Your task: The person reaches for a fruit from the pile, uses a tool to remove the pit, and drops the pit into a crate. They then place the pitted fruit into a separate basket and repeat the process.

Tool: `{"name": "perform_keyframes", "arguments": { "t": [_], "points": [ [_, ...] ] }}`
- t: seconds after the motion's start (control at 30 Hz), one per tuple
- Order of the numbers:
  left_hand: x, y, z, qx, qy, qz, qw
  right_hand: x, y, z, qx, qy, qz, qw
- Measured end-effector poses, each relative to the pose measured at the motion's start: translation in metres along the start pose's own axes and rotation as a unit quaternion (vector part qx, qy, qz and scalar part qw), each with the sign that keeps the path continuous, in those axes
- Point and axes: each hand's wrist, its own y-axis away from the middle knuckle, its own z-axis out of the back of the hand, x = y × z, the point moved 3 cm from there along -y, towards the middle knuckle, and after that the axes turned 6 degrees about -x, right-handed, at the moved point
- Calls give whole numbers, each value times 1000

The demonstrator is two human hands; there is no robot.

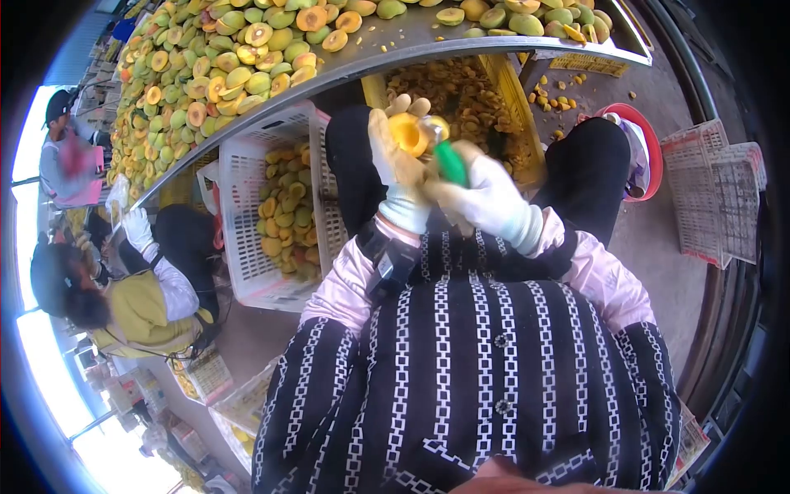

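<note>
My left hand point(393, 165), in a white work glove with a yellowed palm, holds up a halved stone fruit point(406, 137), peach-like, its orange hollow facing up. My right hand point(487, 196), also gloved, is wrapped round the green handle point(450, 163) of a scoop-like tool. The tool's metal end point(434, 125) is right beside the fruit half, near a small yellow piece; blur hides whether they touch. Both hands are above my lap, close to a yellow crate point(527, 136) of brown pits and scraps.
A metal-edged table point(387, 59) piled with halved fruit point(239, 78) runs in front. At left stands a white crate point(247, 239) of fruit halves. A red bucket point(654, 148) and stacked crates point(699, 193) stand right. Two people point(140, 309) are at left, one seated nearby.
</note>
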Motion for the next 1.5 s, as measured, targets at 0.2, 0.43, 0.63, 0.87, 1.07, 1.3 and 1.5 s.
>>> {"name": "perform_keyframes", "arguments": {
  "t": [0.2,0.43,0.63,0.87,1.07,1.3,1.5],
  "points": [
    [0,-3,5,148,32,104,983,-23,-14,70,-161,190,0,969],
    [3,8,3,143,64,155,975,-7,-1,58,-180,312,242,901],
    [8,15,3,120,25,137,983,-9,-10,72,-333,431,283,789],
    [11,32,-9,165,-108,166,966,-15,-3,85,-244,324,246,880],
    [15,39,-18,134,-328,100,930,-20,8,80,-166,327,213,905],
    [13,39,-13,143,-356,143,912,-39,-11,118,-312,460,155,817],
    [-41,27,5,150,-338,29,929,-44,-17,107,-205,345,106,910]
  ]
}}
